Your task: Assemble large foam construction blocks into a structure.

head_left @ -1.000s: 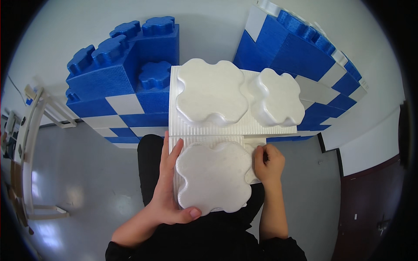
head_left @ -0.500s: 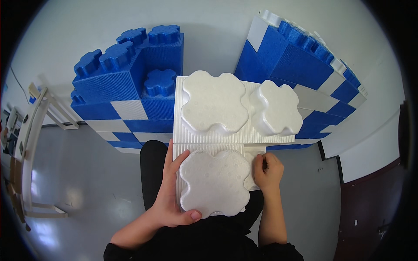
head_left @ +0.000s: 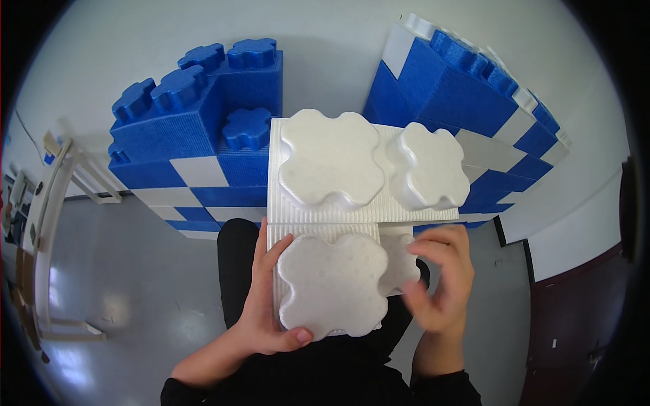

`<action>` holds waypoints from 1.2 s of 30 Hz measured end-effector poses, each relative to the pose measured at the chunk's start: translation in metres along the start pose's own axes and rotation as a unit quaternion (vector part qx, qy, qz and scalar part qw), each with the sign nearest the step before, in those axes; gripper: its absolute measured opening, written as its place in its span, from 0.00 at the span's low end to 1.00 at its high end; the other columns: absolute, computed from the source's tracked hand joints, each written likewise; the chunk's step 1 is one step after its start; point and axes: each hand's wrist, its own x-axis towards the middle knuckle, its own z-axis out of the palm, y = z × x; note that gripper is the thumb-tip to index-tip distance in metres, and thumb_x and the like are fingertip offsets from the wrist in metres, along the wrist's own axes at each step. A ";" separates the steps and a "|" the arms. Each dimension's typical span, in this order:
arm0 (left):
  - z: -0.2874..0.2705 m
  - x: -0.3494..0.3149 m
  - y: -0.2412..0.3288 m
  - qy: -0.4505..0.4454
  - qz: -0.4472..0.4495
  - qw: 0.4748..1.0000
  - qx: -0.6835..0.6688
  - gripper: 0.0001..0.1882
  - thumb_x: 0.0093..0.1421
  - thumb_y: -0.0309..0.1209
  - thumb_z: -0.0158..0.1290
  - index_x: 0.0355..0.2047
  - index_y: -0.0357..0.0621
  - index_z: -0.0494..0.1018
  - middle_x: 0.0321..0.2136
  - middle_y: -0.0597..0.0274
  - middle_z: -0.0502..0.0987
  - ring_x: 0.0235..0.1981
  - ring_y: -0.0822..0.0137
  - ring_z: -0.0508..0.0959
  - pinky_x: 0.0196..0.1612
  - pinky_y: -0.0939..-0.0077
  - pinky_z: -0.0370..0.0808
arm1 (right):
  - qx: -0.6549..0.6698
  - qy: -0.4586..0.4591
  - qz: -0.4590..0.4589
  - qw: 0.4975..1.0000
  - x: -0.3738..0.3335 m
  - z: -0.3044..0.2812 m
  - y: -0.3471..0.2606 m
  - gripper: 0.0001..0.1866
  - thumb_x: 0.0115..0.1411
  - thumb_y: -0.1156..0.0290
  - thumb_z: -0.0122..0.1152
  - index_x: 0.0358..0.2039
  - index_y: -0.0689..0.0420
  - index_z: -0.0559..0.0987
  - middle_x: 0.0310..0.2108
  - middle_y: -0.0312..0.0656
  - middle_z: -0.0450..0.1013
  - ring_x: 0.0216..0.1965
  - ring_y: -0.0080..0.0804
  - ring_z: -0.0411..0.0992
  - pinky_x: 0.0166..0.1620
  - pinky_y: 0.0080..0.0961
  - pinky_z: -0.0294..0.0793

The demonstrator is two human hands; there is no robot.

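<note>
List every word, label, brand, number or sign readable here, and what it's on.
None can be read.
White block at the left hand: no lettering visible.
Small white patch on the dark red door: too small to read.
Faint marks by the right stack: too small.

The wide white block (head_left: 386,162) lies crosswise, its finely ridged face turned up and bearing two raised, lobed studs: a larger one (head_left: 330,159) at left and a smaller one (head_left: 433,164) at right, which overhangs the right edge. Just nearer the person sits the narrower white block (head_left: 333,284), also stud side up, its single broad four-lobed stud covering most of its ridged top; a thin seam runs between the two. Right of that stud, set lower, shows a smaller white stud piece (head_left: 398,264), shaded and partly hidden. All are plain white with rounded stud edges.
</note>
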 end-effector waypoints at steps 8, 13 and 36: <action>-0.003 -0.002 -0.006 -0.008 0.007 1.000 -0.009 0.69 0.52 0.60 0.69 0.80 0.34 0.42 0.78 0.29 0.23 0.81 0.37 0.32 0.78 0.40 0.41 | -0.061 -0.323 -0.091 0.940 0.056 0.020 -0.061 0.62 0.41 0.53 0.84 0.76 0.55 0.64 0.58 0.63 0.68 0.57 0.62 0.68 0.60 0.57 0.66; 0.009 0.001 -0.010 0.066 0.021 0.993 -0.099 0.66 0.62 0.66 0.57 0.81 0.37 0.35 0.80 0.36 0.29 0.82 0.44 0.36 0.79 0.44 0.40 | -0.106 -0.366 -0.102 0.919 0.055 0.034 -0.068 0.64 0.42 0.59 0.83 0.78 0.57 0.59 0.55 0.70 0.67 0.59 0.68 0.67 0.61 0.56 0.64; -0.040 0.167 0.019 0.010 0.176 0.965 0.195 0.19 0.65 0.29 0.56 0.53 0.55 0.88 0.63 0.62 0.78 0.77 0.47 0.59 0.78 0.41 0.39 | -0.101 -0.381 -0.102 0.914 0.060 0.031 -0.072 0.57 0.44 0.65 0.80 0.75 0.61 0.63 0.46 0.61 0.68 0.52 0.56 0.68 0.54 0.50 0.65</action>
